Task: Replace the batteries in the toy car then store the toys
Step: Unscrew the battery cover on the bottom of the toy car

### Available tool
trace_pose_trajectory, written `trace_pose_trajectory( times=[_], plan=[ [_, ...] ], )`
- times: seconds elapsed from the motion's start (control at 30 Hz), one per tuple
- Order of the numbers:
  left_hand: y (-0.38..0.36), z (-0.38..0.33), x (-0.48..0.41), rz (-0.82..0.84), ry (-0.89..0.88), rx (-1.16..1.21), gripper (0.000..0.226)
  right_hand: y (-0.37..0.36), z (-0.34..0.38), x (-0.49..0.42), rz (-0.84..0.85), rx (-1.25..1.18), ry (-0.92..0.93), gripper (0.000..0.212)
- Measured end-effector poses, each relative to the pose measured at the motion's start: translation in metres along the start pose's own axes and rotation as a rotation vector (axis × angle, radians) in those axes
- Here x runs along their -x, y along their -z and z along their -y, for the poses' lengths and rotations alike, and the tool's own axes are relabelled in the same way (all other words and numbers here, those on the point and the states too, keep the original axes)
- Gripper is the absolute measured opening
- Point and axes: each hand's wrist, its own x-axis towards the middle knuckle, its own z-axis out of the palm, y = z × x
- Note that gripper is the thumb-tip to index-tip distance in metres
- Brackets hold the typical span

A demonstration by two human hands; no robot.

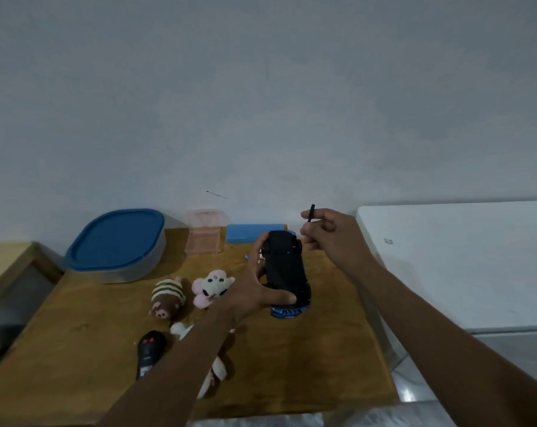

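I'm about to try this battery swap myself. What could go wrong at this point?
The left hand holds the toy car upside down above the table; a loose grip could drop it onto the plush toys. The right hand pinches a thin dark tool that looks easy to fumble. Small parts near the car might roll away.

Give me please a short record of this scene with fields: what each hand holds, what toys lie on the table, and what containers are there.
left hand: holds the toy car underside up, above the table
right hand: pinches a thin dark tool, probably a screwdriver
toys lying: striped plush, pink-white plush, black remote
containers: blue-lidded tub, clear pink box, blue box
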Motion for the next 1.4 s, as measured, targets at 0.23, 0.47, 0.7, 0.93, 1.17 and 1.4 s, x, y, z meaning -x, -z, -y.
trace_pose_trajectory(
  times=[0.23, 0.47, 0.7, 0.93, 1.17, 1.4],
  plan=[
    [0.015, -0.013, -0.007, 0.019, -0.035, -0.003, 0.122, -0.014, 0.007, 0.003, -0.047, 0.053, 0.183, 0.034],
    [0.010, -0.023, -0.009, 0.058, -0.037, 0.048, 0.123, -0.012, 0.012, 0.003, -0.068, 0.166, 0.318, 0.039],
    [0.007, -0.027, -0.009, 0.074, -0.040, 0.051, 0.122, -0.012, 0.014, 0.006, -0.132, 0.195, 0.369, 0.032],
    [0.007, -0.031, -0.006, 0.082, -0.047, 0.074, 0.119, -0.011, 0.014, 0.006, -0.127, 0.188, 0.386, 0.031],
    [0.009, -0.030, -0.004, 0.092, -0.044, 0.113, 0.120, -0.013, 0.011, 0.007, -0.113, 0.213, 0.388, 0.031],
    [0.011, -0.030, -0.001, 0.087, -0.048, 0.106, 0.120, -0.017, 0.012, 0.008, -0.115, 0.221, 0.404, 0.030]
  ],
)
